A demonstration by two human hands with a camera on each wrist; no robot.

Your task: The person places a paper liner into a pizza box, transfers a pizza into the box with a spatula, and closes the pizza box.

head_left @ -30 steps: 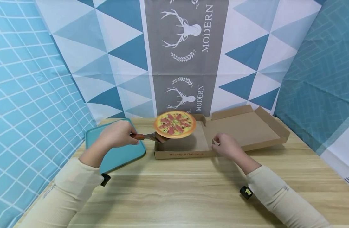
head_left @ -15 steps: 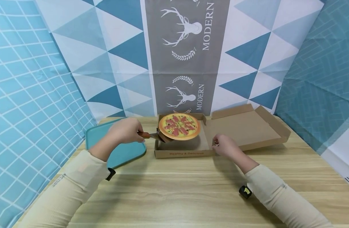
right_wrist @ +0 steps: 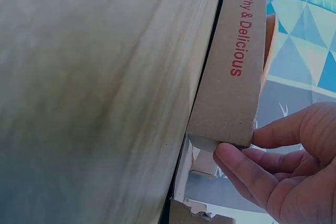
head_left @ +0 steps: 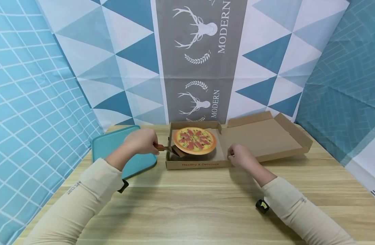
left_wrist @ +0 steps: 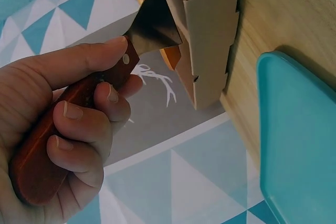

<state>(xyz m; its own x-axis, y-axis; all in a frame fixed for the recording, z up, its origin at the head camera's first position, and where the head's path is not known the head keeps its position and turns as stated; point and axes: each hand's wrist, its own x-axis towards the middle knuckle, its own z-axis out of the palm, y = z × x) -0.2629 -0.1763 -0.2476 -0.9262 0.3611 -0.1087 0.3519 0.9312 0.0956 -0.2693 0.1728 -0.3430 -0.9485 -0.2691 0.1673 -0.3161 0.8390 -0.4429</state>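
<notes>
My left hand (head_left: pixel 141 141) grips the red-brown wooden handle of a pizza server (left_wrist: pixel 79 108), fingers curled round it. Its metal blade reaches over the left wall of an open cardboard pizza box (head_left: pixel 199 164). A round pizza (head_left: pixel 194 141) with red and yellow topping sits on the blade inside the box's base, slightly tilted; whether it touches the bottom I cannot tell. At the box's front right corner, my right hand (head_left: pixel 240 156) pinches the cardboard between thumb and fingers, as the right wrist view shows. The front wall bears red "Healthy & Delicious" lettering.
A teal tray (head_left: pixel 103 144) lies left of the box, partly under my left forearm. The box lid (head_left: pixel 261 137) is folded out to the right on the wooden table (head_left: pixel 187 204). A patterned cloth (head_left: pixel 199 68) hangs close behind the box.
My left hand has moved right and the pizza on the server has come right and down into the box base. My right hand has stayed at the box corner.
</notes>
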